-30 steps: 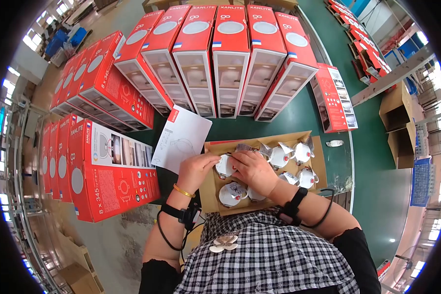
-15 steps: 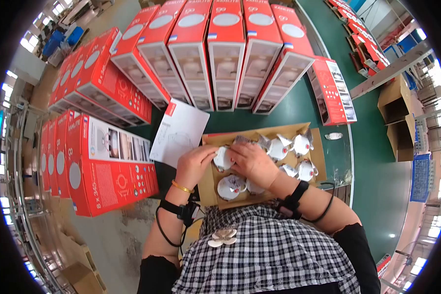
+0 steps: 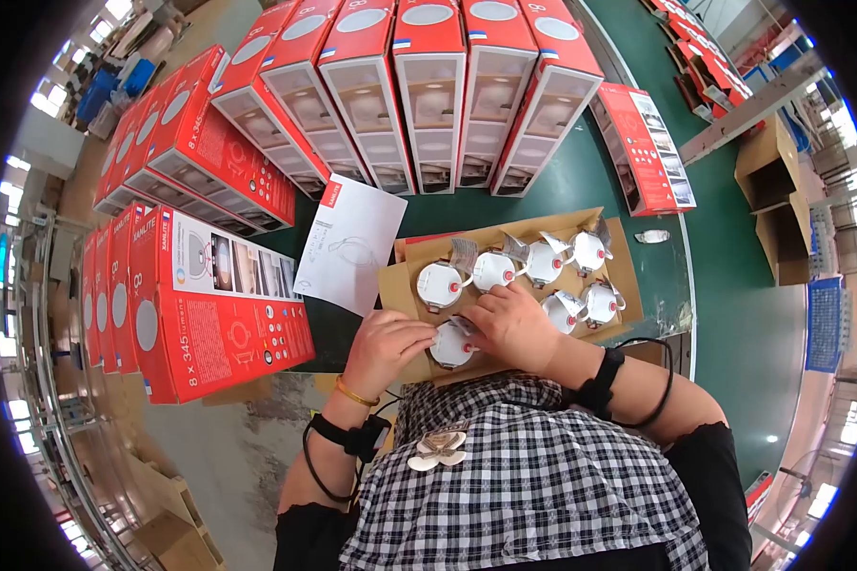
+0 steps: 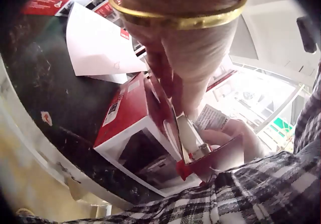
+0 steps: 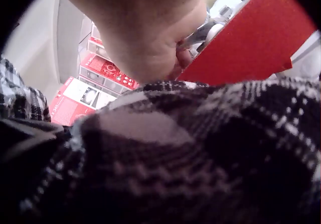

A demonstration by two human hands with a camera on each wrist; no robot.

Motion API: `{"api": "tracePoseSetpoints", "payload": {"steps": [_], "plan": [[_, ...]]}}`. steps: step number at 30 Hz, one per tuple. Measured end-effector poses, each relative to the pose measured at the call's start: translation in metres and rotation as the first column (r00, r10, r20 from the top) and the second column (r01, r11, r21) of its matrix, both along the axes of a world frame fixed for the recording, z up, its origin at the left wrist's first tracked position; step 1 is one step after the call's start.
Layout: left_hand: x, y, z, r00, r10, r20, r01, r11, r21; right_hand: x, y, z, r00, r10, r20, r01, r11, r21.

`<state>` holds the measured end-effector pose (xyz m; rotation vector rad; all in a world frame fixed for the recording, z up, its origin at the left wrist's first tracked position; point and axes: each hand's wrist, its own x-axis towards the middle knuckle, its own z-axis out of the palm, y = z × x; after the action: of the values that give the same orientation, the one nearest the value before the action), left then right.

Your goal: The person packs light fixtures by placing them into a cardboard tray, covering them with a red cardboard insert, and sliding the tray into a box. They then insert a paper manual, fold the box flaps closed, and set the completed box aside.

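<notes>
In the head view, several white downlights [image 3: 438,285] with small red parts sit in rows inside an open cardboard box [image 3: 397,288]. My two hands flank the near-left downlight [image 3: 449,348]. The left hand [image 3: 388,347] pinches its left edge, fingers bent down over the box's side. From the other side, the right hand [image 3: 516,328] grips the same light's right edge, its curled fingers partly covering it. In the left wrist view, the left fingers reach down inside the box's red outer wall [image 4: 123,114]; the fingertips are hidden there.
Tall red and white boxes [image 3: 428,71] stand in an arc behind, with more [image 3: 221,314] at the left. A printed sheet [image 3: 352,243] lies beside the open box. One red box [image 3: 643,147] and a small white piece [image 3: 651,236] lie to the right on the green table [image 3: 733,314].
Both hands have moved from the far-left downlight toward my body, to the near-left one. The far-left light is now uncovered in its row.
</notes>
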<state>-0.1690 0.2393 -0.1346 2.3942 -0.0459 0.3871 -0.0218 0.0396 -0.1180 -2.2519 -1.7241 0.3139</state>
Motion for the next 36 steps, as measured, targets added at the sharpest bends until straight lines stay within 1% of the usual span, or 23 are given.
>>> {"api": "tracePoseSetpoints", "payload": {"steps": [3,5,6,8,12,14,21,25,27,28,30,31,32,34,35,36], "plan": [[-0.001,-0.002,-0.002,1.000,-0.010,0.002,0.010,0.998,0.054,0.002,-0.004,-0.004,1.000,-0.014,-0.002,0.014,0.999,0.041],[-0.002,-0.004,-0.002,1.000,-0.014,-0.001,0.014,0.998,0.060,0.001,-0.005,0.001,0.995,0.058,-0.082,-0.044,0.986,0.163],[-0.002,-0.004,-0.002,1.000,-0.004,-0.001,0.004,0.998,0.063,0.002,-0.006,0.000,0.995,0.045,-0.088,-0.030,0.985,0.171],[-0.002,-0.004,-0.005,1.000,-0.016,0.000,0.016,0.997,0.074,0.003,-0.007,-0.004,0.994,0.080,-0.077,-0.072,0.992,0.099],[0.001,-0.005,-0.002,1.000,-0.024,-0.004,0.024,0.996,0.082,0.005,-0.010,-0.010,0.994,0.084,-0.071,-0.075,0.989,0.130],[0.002,-0.005,-0.002,1.000,-0.027,0.001,0.027,0.996,0.080,0.004,-0.009,-0.006,0.991,0.080,-0.107,-0.071,0.994,0.089],[0.002,-0.006,0.000,1.000,-0.016,0.009,0.016,0.998,0.057,0.004,-0.009,-0.009,0.991,0.082,-0.104,-0.074,0.994,0.082],[0.004,-0.006,0.006,1.000,-0.028,-0.004,0.028,0.997,0.065,0.006,-0.010,-0.005,0.992,0.096,-0.086,-0.087,0.991,0.105],[0.008,-0.004,0.013,0.995,-0.032,-0.094,0.033,0.999,0.013,0.007,-0.015,0.006,0.986,0.095,-0.137,-0.075,0.986,0.148],[0.014,-0.005,0.018,0.995,-0.036,-0.088,0.038,0.999,0.015,0.012,-0.018,0.011,0.987,0.091,-0.130,-0.071,0.986,0.149],[0.034,-0.005,0.032,0.997,0.051,-0.066,-0.057,0.994,-0.094,0.023,-0.025,0.018,0.996,0.040,-0.080,-0.028,0.989,0.143],[0.052,-0.007,0.042,0.999,0.045,-0.005,-0.045,0.998,-0.032,0.029,-0.029,0.016,1.000,-0.030,0.000,0.030,0.981,0.192],[0.070,-0.010,0.046,0.999,0.042,-0.003,-0.042,0.999,-0.027,0.034,-0.029,0.012,0.999,-0.033,0.002,0.032,0.980,0.197],[0.104,-0.019,0.053,0.986,-0.108,0.124,0.084,0.979,0.185,0.045,-0.029,0.001,0.977,-0.159,0.143,0.098,0.928,0.360],[0.115,-0.023,0.050,0.986,-0.110,0.126,0.084,0.978,0.192,0.046,-0.031,-0.002,0.979,-0.169,0.115,0.121,0.933,0.339],[0.126,-0.025,0.044,0.985,-0.154,0.081,0.128,0.955,0.269,0.047,-0.030,-0.005,0.978,-0.172,0.118,0.122,0.930,0.346]]}}
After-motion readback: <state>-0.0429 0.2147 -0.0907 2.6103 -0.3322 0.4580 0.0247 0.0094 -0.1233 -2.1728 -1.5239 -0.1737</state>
